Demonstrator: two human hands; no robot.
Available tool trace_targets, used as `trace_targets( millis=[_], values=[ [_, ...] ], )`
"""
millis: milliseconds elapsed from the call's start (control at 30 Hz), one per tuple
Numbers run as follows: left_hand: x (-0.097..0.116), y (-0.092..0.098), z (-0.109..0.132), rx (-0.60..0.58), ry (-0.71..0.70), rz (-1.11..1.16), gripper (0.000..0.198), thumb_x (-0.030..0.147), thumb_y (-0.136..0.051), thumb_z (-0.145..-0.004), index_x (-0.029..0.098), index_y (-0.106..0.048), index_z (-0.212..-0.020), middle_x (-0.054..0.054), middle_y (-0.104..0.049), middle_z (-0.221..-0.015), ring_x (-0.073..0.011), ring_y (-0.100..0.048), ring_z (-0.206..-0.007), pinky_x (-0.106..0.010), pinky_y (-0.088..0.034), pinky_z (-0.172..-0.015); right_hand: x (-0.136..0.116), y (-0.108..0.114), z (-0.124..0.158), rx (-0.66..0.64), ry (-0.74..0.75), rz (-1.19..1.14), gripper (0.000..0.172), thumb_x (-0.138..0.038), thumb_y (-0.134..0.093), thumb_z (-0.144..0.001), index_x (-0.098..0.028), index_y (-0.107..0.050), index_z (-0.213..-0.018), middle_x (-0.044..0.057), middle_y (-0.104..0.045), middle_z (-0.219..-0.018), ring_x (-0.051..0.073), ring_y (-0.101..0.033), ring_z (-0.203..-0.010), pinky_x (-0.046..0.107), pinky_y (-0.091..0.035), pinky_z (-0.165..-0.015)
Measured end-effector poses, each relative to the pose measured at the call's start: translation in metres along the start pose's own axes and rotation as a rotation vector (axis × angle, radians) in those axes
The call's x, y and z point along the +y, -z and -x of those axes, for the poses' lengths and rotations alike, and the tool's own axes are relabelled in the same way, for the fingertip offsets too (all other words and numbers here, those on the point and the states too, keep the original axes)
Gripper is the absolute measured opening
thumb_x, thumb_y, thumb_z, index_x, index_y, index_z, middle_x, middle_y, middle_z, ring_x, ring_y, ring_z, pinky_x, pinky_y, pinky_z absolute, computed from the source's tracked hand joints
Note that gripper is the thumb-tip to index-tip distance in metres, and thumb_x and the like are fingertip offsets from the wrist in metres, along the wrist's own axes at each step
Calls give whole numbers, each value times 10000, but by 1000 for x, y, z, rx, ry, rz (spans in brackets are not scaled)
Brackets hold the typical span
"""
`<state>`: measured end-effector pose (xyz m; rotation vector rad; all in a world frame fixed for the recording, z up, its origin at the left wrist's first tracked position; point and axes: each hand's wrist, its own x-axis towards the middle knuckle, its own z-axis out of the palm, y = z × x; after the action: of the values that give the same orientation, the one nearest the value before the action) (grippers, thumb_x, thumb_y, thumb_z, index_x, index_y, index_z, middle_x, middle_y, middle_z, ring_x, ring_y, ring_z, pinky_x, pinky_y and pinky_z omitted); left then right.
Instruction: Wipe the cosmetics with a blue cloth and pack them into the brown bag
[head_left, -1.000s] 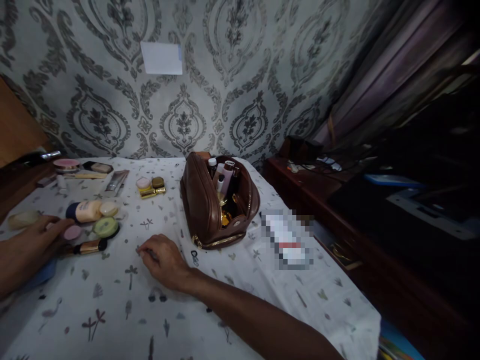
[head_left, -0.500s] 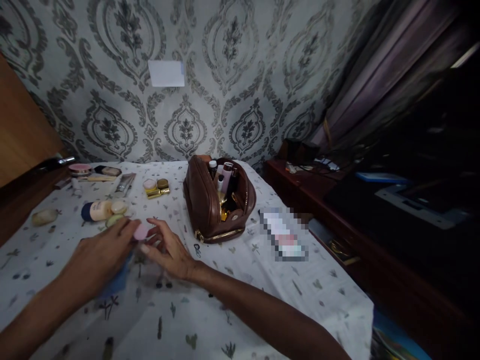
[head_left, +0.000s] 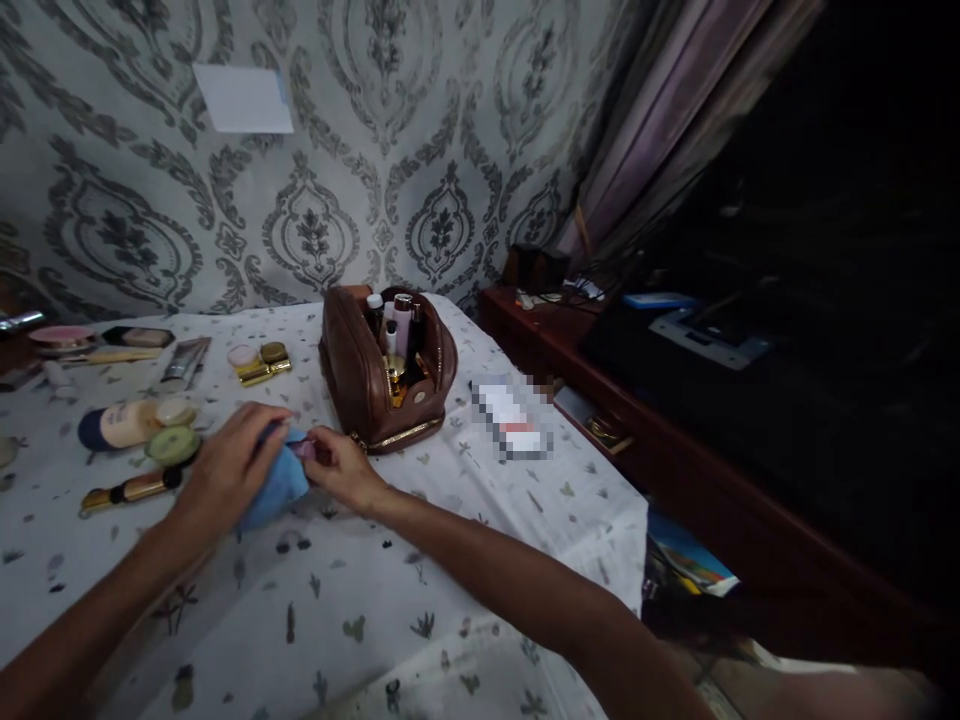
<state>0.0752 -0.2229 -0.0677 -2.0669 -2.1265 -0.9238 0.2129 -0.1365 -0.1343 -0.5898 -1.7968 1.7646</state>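
Note:
My left hand [head_left: 225,462] is closed on a light blue cloth [head_left: 276,492], which hangs below the fingers. My right hand [head_left: 346,474] pinches a small pinkish-purple item [head_left: 303,449] against the cloth's edge; its kind is mostly hidden by the fingers. Just beyond the hands stands a brown cosmetic bag [head_left: 346,350], unzipped, with several bottles inside, among them a pale pink one [head_left: 403,322]. Left of my left hand lie a green round container [head_left: 171,446], a cream bottle with a dark blue cap [head_left: 120,426] and a gold-and-black tube [head_left: 133,490].
Small gold-lidded jars [head_left: 274,352], a grey tube [head_left: 185,360] and a pink compact [head_left: 61,338] lie at the back left of the patterned tablecloth [head_left: 420,590]. A blurred-out phone-like object [head_left: 514,418] lies right of the bag. A dark red cabinet [head_left: 622,400] adjoins the table's right side.
The view has swung right. Both hands have moved closer to the bag. The blue cloth has come up between them, and the right fingers have closed on the pinkish item.

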Motion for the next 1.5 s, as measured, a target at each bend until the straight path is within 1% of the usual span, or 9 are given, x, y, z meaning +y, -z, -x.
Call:
trace_targets(
  millis=[133,233,500,700,933,1067,1233,1367,1500],
  values=[
    [-6,-33,17,-19,-68,88,373,405,-305,-998,218,-590,-1149,-85,-663,-1068,-230,-614,-1039,-387,-487,-977,0,3,-1,37,70,154,96,-178,-642,-794,-192,-547,-802,-62,-476,-696,99,-488,-659,190,-422,-594],
    [-23,-40,22,-49,-73,79,381,412,-315,-1001,215,-586,-1183,-89,-659,-1131,-238,-597,-1090,-405,-468,-1013,2,3,-1,23,58,84,104,-228,-655,-809,-197,-568,-855,-51,-518,-732,107,-522,-674,202,-445,-605],
    [-48,-20,13,-130,-74,-183,363,341,-287,-1017,193,-602,-915,-81,-625,-912,-221,-584,-906,-371,-498,-877,4,1,-1,-27,-47,-137,212,-310,-683,-800,-215,-575,-956,-23,-635,-778,140,-649,-677,242,-516,-595],
    [-53,-14,13,-137,-103,-345,324,279,-304,-1023,187,-591,-903,-65,-609,-856,-205,-576,-853,-321,-477,-793,2,-1,3,-32,-17,-133,273,-362,-680,-798,-216,-559,-994,-10,-655,-784,157,-675,-694,248,-516,-564],
    [-66,-6,13,-139,110,-416,315,290,-314,-1006,183,-599,-924,-85,-665,-880,-232,-615,-827,-320,-448,-703,-4,-2,8,-30,65,-87,310,-375,-646,-836,-221,-554,-1089,9,-658,-869,169,-687,-765,268,-536,-633],
    [-64,5,10,-14,199,-405,323,308,-321,-995,176,-611,-940,-83,-673,-853,-241,-625,-803,-329,-449,-692,-7,-1,9,-17,139,-27,298,-380,-642,-850,-217,-595,-1095,27,-650,-958,157,-652,-806,273,-536,-698],
    [-30,4,12,234,-62,-212,340,317,-312,-1020,145,-602,-1070,-113,-678,-1013,-235,-617,-981,-353,-472,-875,-5,1,11,19,338,140,238,-344,-650,-863,-217,-659,-1065,58,-633,-1041,191,-618,-952,318,-516,-835],
    [-14,-10,18,66,-321,-249,346,341,-337,-1025,147,-605,-1123,-107,-689,-975,-233,-620,-910,-365,-470,-834,-2,-1,13,23,345,116,282,-344,-668,-850,-217,-621,-1098,51,-651,-1026,191,-628,-927,330,-524,-846],
    [-30,-10,19,0,-297,-282,402,413,-327,-1024,154,-633,-987,-88,-678,-856,-217,-614,-788,-332,-444,-723,-5,-2,12,51,300,60,290,-385,-700,-825,-214,-626,-1048,39,-666,-986,183,-642,-897,318,-530,-831]
  ],
)
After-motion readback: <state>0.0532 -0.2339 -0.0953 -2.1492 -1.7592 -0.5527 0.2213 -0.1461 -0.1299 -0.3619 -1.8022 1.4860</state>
